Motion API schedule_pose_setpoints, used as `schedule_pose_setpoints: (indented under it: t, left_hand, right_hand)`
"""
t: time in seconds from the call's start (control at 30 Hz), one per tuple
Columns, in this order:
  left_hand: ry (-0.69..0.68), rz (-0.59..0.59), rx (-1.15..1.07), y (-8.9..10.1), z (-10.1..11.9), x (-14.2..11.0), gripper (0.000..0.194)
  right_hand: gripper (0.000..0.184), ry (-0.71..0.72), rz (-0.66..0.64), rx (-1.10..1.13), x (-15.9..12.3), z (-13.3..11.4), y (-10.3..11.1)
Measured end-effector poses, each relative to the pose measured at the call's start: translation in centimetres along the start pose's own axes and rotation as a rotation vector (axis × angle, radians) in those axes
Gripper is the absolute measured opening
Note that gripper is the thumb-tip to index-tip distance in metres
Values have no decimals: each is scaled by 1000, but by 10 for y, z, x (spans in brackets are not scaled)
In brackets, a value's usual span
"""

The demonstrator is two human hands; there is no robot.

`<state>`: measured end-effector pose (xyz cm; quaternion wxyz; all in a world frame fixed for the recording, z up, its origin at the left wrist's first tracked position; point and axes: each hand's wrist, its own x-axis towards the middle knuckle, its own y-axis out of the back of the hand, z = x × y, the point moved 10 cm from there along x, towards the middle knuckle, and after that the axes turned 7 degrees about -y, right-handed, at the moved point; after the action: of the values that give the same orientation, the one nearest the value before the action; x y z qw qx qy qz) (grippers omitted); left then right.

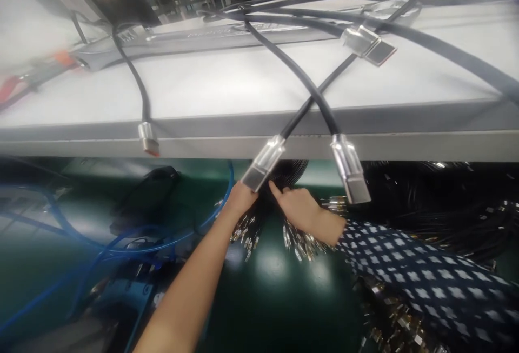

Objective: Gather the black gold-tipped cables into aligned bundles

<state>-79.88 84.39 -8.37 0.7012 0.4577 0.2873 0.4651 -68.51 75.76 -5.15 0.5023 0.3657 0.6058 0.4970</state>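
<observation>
Below the shelf edge, a bundle of black cables (265, 207) with metal plug ends lies on the green surface. My left hand (242, 197) is closed at the bundle's left side, its fingers mostly hidden behind a hanging cable's plug. From the right, my right hand (298, 208) rests over the same bundle, index finger stretched and the other fingers curled down against the cables. Silver plug ends (247, 237) fan out beneath the left hand, and more plug ends (302, 242) spread under the right. Behind the hands shows a coil of black cable (295, 172).
A white shelf (227, 80) crosses above my hands. Cables with a silver plug (351, 172), another plug (263, 164) and a third plug (148, 139) hang over its edge. Blue hose (162, 247) curves at left. More black cables (430, 196) lie at right.
</observation>
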Motion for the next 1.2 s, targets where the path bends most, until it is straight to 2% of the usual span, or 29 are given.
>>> schedule_pose_setpoints:
  t: [0.13,0.27,0.37,0.47,0.53,0.57,0.67,0.73,0.8,0.87,0.93,1.1,1.2]
  left_hand:
    - [39,-22,44,-4,-5,-1,27]
    - [60,-29,46,-4,-4,-7,29]
    - [63,32,30,7,8,-3,32]
    - [49,128,8,16,30,21,35]
    - [127,242,-11,23,37,41,49]
    - [136,244,-28,22,41,53,49]
    - [97,248,-85,22,53,83,42]
    - [53,256,-114,25,56,94,40]
    - [18,262,-132,27,55,99,39]
    - [-3,266,-144,28,52,99,38]
    - [-9,265,-153,28,46,98,38]
    - [6,246,-166,28,32,93,38]
    - [11,242,-170,29,33,97,39]
  right_hand:
    - [69,-48,-17,-16,-14,21,-14]
    - [67,-79,-33,70,-13,23,-34]
    - [66,-119,26,8,-11,17,-26]
    - [66,-130,35,-45,-11,9,-12]
    - [66,-125,8,-48,-10,7,-8]
    - [67,-123,-7,-39,-9,8,-7]
    - [76,-189,-100,73,-12,26,-14]
    - [73,-275,-181,165,-20,44,-21]
    - [58,-318,-183,169,-27,54,-20]
    - [50,-312,-97,116,-31,55,-12]
    - [50,-298,-45,106,-31,50,-10]
    - [58,-261,-147,208,-21,39,-41]
    - [61,-248,-125,186,-19,37,-42]
